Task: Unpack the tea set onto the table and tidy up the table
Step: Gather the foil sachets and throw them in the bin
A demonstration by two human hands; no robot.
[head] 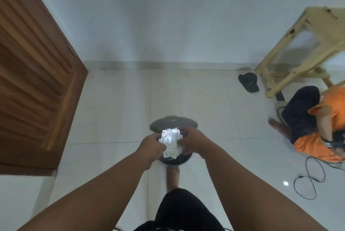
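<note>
progress: looks like we're deep in the tidy-up half. No tea set and no tabletop anywhere in view, so I honestly can't say whether the unpacking is finished. What I can see is packaging rubbish being carried to a bin, so my guess is cleanup is close to wrapped, with the drop itself not yet done.

brown slatted wooden door point(33, 73): far left, just background, nothing to do with the job.

left hand point(150, 145): fingers curled in tight against the left side of the wad, gripping it. Fingertips are buried in the paper, so I can't see exactly how they sit.

crumpled white wad of paper and plastic wrapping point(170, 140): pinched between both hands, held right above the bin opening, not inside it yet. Glare blows out the top, so details are mush.

round dark pedal bin with its lid tipped up point(173, 123): on the pale tiled floor directly under the wad. A bare foot point(172, 173) is at its near edge, probably on the pedal, though I can't make out a pedal.

right hand point(194, 141): same deal, fingers closed onto the right side of the wad.

what's left: let go, let the lid shut, then check the table.

pale wooden stool point(298, 44): far right, with a second person in orange sitting on the floor beside it.
</note>
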